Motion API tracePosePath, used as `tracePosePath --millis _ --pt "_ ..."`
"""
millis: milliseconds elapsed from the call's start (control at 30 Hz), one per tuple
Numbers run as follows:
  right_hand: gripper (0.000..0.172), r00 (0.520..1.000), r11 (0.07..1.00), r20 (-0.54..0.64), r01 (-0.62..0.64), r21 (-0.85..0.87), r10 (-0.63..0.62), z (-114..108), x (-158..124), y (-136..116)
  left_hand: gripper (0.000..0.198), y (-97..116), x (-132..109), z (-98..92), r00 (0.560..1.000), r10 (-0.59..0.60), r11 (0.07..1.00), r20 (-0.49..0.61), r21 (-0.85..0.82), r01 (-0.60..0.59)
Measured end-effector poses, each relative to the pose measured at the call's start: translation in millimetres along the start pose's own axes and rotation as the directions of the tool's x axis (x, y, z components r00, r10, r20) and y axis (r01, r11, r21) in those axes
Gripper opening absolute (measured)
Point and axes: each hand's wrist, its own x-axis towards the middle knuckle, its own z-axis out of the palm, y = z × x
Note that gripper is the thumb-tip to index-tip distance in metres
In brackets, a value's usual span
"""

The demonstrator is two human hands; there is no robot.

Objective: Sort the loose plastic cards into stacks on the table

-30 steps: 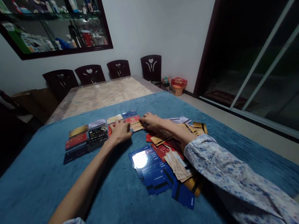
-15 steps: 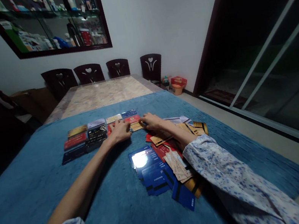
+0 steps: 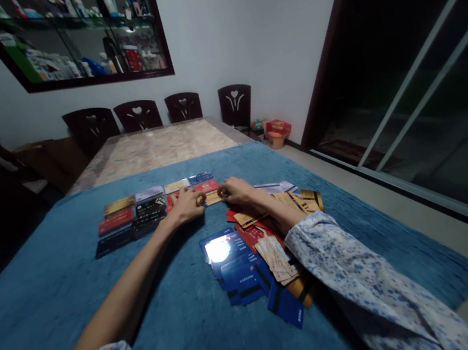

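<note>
A gold card lies between my hands in front of a red card. My left hand is closed with its fingertips at the card's left end. At its right end, the curled fingers of my right hand grip the edge. Beside my left hand are stacks of cards in rows, among them black cards, a red stack and a dark blue one. Below my right hand and forearm spreads a loose heap with blue cards, beige cards and gold cards, partly hidden by my arm.
A blue cloth covers the near part of the table, and the marbled tabletop shows beyond it. Several dark chairs stand at the far end. A sliding glass door is on the right.
Both hands stay at the gold card with hardly any movement. The whole view has shifted very slightly; the cards lie as before.
</note>
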Motion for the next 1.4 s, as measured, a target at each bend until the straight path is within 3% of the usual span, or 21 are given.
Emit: tracePosePath --millis 467,833,1100,1400 --pt "0.032 1.0 0.999 -0.003 -0.029 -0.038 0.029 -1 1 -5 0.033 8 -5 -5.8 0.998 0.058 0.998 -0.035 0.006 -0.058" --pt "0.033 0.999 0.999 0.007 0.036 -0.023 -0.036 -6 -7 0 0.027 10 -6 -4.3 0.985 0.159 0.987 -0.064 0.039 -0.156" --pt "0.034 0.997 0.999 -0.076 0.035 0.018 -0.034 -21 -32 34 0.027 10 -5 -7.3 0.98 0.183 0.983 -0.079 0.026 -0.182" --pt "0.03 0.971 0.987 -0.18 -0.161 -0.006 0.158 -26 -79 76 0.024 14 -2 -5.5 0.965 0.224 0.973 -0.139 -0.013 -0.228"
